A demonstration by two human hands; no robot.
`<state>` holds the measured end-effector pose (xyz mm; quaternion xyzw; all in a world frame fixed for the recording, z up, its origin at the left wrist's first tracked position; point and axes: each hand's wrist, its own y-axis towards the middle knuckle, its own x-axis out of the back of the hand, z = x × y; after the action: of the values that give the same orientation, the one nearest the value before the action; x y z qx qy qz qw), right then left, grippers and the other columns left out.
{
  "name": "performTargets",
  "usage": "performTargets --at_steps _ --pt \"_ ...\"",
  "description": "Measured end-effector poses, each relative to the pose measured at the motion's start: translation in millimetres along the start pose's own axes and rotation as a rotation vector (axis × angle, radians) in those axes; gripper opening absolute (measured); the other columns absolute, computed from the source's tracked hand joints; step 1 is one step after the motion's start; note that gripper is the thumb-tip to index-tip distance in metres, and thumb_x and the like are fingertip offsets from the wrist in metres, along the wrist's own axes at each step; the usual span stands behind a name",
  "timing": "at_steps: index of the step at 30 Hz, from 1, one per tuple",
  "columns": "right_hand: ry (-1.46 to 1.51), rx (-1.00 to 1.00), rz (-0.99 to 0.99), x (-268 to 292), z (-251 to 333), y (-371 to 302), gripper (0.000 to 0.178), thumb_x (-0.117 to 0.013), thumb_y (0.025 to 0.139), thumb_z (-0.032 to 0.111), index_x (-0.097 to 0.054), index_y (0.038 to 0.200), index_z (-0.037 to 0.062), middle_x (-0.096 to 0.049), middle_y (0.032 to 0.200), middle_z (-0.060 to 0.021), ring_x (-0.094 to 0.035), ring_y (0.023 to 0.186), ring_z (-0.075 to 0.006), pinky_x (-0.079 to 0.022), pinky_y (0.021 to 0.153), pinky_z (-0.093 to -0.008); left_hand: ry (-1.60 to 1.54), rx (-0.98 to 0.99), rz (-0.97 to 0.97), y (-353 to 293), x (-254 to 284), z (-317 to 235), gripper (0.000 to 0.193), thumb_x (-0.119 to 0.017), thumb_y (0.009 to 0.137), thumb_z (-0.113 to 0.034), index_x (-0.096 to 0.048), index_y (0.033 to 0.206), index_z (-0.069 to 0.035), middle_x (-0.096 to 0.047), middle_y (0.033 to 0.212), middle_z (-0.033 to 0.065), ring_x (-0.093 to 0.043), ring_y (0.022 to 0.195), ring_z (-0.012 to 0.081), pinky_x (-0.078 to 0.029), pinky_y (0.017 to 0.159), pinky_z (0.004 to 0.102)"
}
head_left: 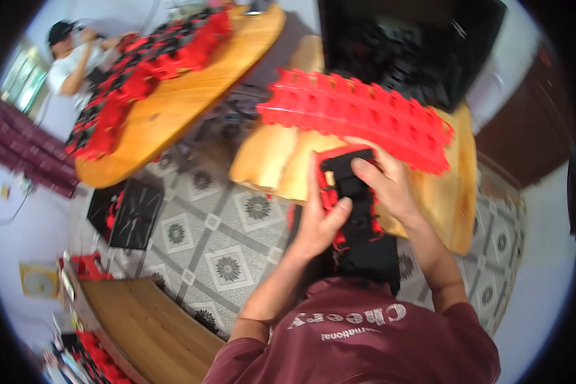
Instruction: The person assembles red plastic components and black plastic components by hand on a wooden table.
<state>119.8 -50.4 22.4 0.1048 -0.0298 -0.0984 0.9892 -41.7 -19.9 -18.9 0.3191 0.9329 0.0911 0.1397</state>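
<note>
Both my hands hold a red-and-black plastic part in front of my chest, over the near edge of a wooden table (262, 160). Its black insert (355, 211) faces up within a red shell, whose edge shows along the sides. My left hand (317, 224) grips the left side, thumb lying on the black face. On the upper right, my right hand (387, 185) closes around the part, thumb pressed near its top. Just beyond lies a long curved row of red plastic shells (358, 112), set side by side. The part's exact kind cannot be told.
Behind the red row stands a large black box-like thing (409, 51) with dark pieces showing in it. Another wooden table (198, 96) at far left bears rows of red-and-black parts; a person (73, 67) is beside it. A black box (134, 214) and wooden bench (141, 313) are left.
</note>
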Motion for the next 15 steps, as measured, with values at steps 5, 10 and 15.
performTargets --at_steps 5,10,15 --pt "0.286 0.039 0.386 -6.5 -4.6 -5.8 0.080 -0.066 0.091 0.035 -0.026 0.149 -0.0034 -0.045 0.140 -0.0121 -0.044 0.130 -0.0186 -0.033 0.109 -0.0333 -0.178 -0.169 -0.330 4.2 7.4 -29.6 0.083 -0.054 0.094 -0.017 0.003 0.153 -0.003 -0.027 0.150 0.0161 -0.031 0.137 0.0247 -0.025 0.113 0.0370" --pt "-0.091 0.187 0.329 -29.4 2.0 8.1 0.102 -0.063 0.084 0.059 -0.018 0.151 -0.0032 -0.030 0.152 -0.0218 -0.033 0.140 -0.0270 -0.028 0.113 -0.0395 0.105 -0.348 -0.597 18.7 22.1 -50.8 0.077 -0.055 0.092 -0.024 -0.012 0.152 0.000 -0.029 0.150 0.0135 -0.030 0.138 0.0233 -0.021 0.114 0.0345" --pt "0.002 0.175 0.004 9.3 -0.9 -7.5 0.091 -0.066 0.086 0.053 -0.025 0.151 0.0054 -0.036 0.149 -0.0198 -0.040 0.135 -0.0279 -0.037 0.107 -0.0366 -0.076 -0.412 -0.877 129.9 171.9 -97.8 0.041 -0.056 0.092 -0.030 -0.043 0.125 -0.010 -0.057 0.116 0.0110 -0.065 0.097 0.0282 -0.058 0.082 0.0469"
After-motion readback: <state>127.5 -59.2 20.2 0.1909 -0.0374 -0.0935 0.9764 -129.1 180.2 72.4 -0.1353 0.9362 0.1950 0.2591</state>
